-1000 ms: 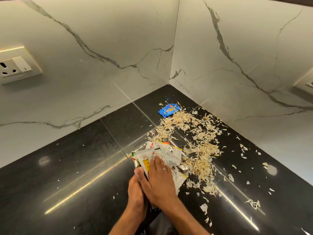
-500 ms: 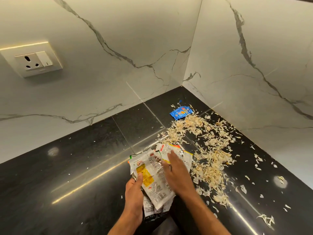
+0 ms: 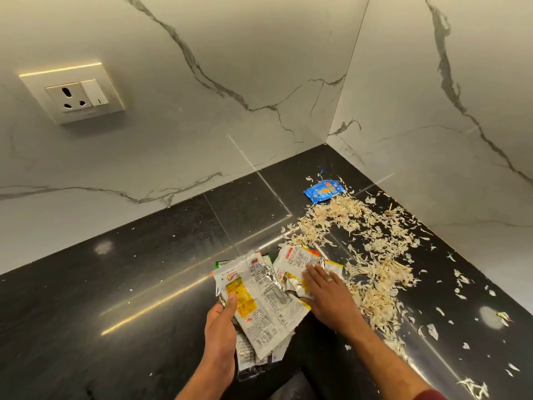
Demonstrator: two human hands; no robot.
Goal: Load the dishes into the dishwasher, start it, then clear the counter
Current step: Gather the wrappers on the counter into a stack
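Note:
On the black counter (image 3: pixel 121 287), my left hand (image 3: pixel 220 333) grips a stack of empty white and yellow snack wrappers (image 3: pixel 259 301), thumb on top. My right hand (image 3: pixel 326 295) lies flat, fingers spread, on another crumpled wrapper (image 3: pixel 297 261) that rests on the counter just right of the stack. A wide scatter of pale peel scraps (image 3: pixel 372 249) covers the counter to the right of my right hand. A small blue wrapper (image 3: pixel 324 191) lies near the corner of the walls.
White marble walls meet in a corner behind the mess. A wall socket with a switch (image 3: pixel 76 95) sits on the left wall. Loose scraps (image 3: pixel 473 385) reach toward the counter's near right.
My two hands, pressed together on the wrappers a second ago, have come apart. The left hand now holds the stack lifted toward me; the right hand has slid right onto the other wrapper.

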